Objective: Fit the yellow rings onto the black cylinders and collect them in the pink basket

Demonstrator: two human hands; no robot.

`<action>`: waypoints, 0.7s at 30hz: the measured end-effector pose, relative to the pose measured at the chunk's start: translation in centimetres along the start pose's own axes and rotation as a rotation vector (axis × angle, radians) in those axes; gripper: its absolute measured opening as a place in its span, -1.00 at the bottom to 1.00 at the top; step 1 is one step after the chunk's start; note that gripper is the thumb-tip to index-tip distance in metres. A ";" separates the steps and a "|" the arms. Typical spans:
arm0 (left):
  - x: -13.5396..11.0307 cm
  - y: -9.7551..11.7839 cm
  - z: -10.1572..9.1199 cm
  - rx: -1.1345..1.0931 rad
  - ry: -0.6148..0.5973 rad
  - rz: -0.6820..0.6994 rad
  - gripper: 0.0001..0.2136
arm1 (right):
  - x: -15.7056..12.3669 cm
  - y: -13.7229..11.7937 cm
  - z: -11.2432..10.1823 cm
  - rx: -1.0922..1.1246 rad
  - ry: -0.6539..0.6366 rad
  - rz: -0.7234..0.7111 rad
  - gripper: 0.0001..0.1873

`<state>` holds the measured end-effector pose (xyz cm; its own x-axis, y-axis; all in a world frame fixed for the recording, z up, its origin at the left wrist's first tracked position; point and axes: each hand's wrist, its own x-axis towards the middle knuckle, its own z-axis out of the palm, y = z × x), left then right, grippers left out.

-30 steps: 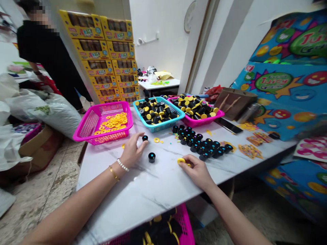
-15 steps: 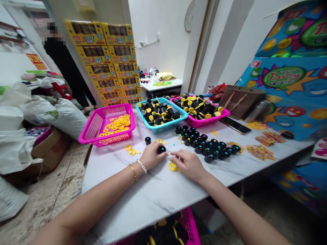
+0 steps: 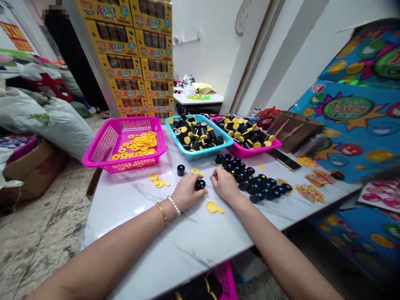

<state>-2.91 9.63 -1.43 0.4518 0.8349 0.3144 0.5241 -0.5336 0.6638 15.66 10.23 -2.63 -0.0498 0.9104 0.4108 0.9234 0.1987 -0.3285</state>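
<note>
In the head view my left hand (image 3: pixel 186 192) is closed around a small black cylinder (image 3: pixel 200 184) with a blue dot on top, on the white marbled table (image 3: pixel 200 237). My right hand (image 3: pixel 225 185) is at the near side of several rows of black cylinders (image 3: pixel 261 183) with coloured dots. Its fingers are curled together; whatever they pinch is hidden. A yellow ring with a handle (image 3: pixel 211 206) lies below and between my hands. Another black cylinder (image 3: pixel 181 170) stands just beyond my left hand. More yellow rings (image 3: pixel 160 182) lie to its left.
A pink basket (image 3: pixel 93 152) holds yellow rings. A turquoise basket (image 3: pixel 204 155) and another pink basket (image 3: pixel 275 144) hold black-and-yellow cylinders. A phone (image 3: pixel 285 160) and candy packets (image 3: pixel 309 193) lie on the right. A person (image 3: pixel 73 54) stands at the back left.
My right hand has moved away from the yellow ring, up toward the rows of black cylinders, and its fingers have curled in. My left hand still holds its cylinder. The view has shifted.
</note>
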 end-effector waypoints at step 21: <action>-0.2 0.3 0.2 0.135 -0.040 0.090 -0.73 | -7.5 -1.5 -5.8 -0.023 0.173 -0.114 -0.85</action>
<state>-2.68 9.31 -1.44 0.5279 0.7785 0.3396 0.5712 -0.6213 0.5364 16.90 0.96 -0.29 -0.0900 0.8061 0.5849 0.9239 0.2869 -0.2532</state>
